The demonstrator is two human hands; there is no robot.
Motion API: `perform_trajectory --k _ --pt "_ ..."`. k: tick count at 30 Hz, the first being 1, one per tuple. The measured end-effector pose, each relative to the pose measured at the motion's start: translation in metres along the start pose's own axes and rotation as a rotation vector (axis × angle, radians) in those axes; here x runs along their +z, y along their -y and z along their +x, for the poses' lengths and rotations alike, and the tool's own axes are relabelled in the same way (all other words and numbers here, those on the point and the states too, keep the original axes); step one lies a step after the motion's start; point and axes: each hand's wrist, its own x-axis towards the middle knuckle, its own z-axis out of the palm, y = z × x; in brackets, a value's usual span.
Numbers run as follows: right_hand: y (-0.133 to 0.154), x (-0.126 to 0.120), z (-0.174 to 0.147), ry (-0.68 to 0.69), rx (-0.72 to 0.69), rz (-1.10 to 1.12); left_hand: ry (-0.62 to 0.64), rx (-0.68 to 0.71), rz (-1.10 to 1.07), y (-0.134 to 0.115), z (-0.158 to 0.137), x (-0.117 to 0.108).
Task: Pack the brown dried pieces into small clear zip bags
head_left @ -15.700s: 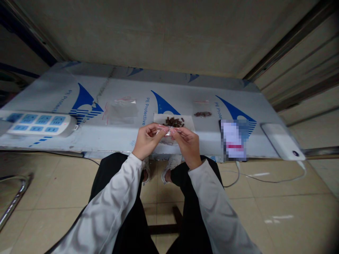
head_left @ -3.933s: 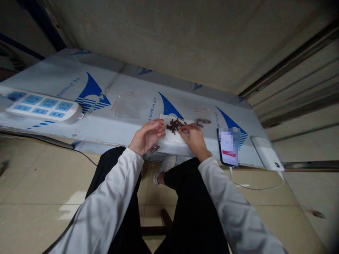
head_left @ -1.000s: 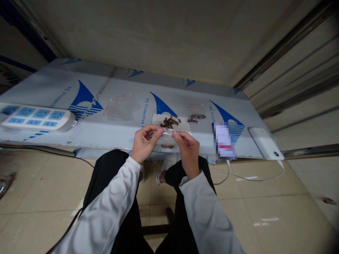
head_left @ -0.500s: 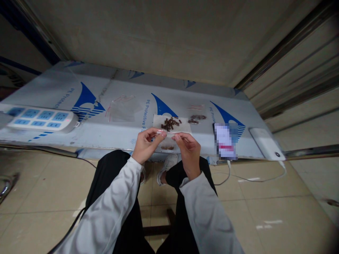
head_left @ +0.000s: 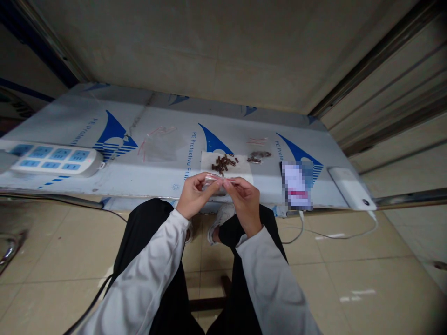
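Note:
My left hand [head_left: 197,193] and my right hand [head_left: 245,200] meet thumb to thumb at the bench's front edge. Both pinch the red-lined top edge of a small clear zip bag [head_left: 212,177]. Most of the bag hangs behind my fingers, so its contents are largely hidden. Just beyond lies a pile of brown capsules [head_left: 223,164] on a white paper sheet [head_left: 246,173]. Filled bags with brown contents [head_left: 259,156] rest to the right of the paper. Flat clear bags [head_left: 160,146] with red seal lines are spread out to the left.
A white power strip [head_left: 57,159] sits at the bench's left. To the right are a phone [head_left: 296,186] and a white power bank [head_left: 351,188], each with a cable hanging over the front edge. A wall [head_left: 209,56] backs the film-covered bench [head_left: 153,179].
My hands have come closer together along the bag's top edge, with the thumbs now almost touching. Brown capsules seen in the bag below my fingers are now mostly hidden.

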Motion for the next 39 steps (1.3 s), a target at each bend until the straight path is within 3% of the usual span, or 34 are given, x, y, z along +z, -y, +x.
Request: perform_trajectory --k 7,13,18,31,36,39 --pt "0.001 0.003 -0.001 0.016 0.0 -0.03 -0.084 0.059 0.063 0.002 0.0 0.0" --pt "0.006 0.002 -0.004 -0.055 -0.068 -0.144 -0.069 0.012 0.035 -0.001 0.001 0.004" --pt "0.008 0.003 -0.006 -0.036 -0.118 -0.188 -0.064 -0.008 0.018 0.001 0.001 0.002" --pt "0.006 0.001 -0.003 -0.061 -0.024 -0.021 -0.081 0.012 0.037 -0.004 0.002 -0.004" --pt "0.036 -0.01 0.004 0.005 -0.06 -0.093 -0.073 -0.032 0.001 0.001 0.002 -0.006" --pt "0.044 -0.033 0.037 -0.121 -0.104 -0.19 -0.154 0.016 -0.07 0.003 0.006 -0.01"
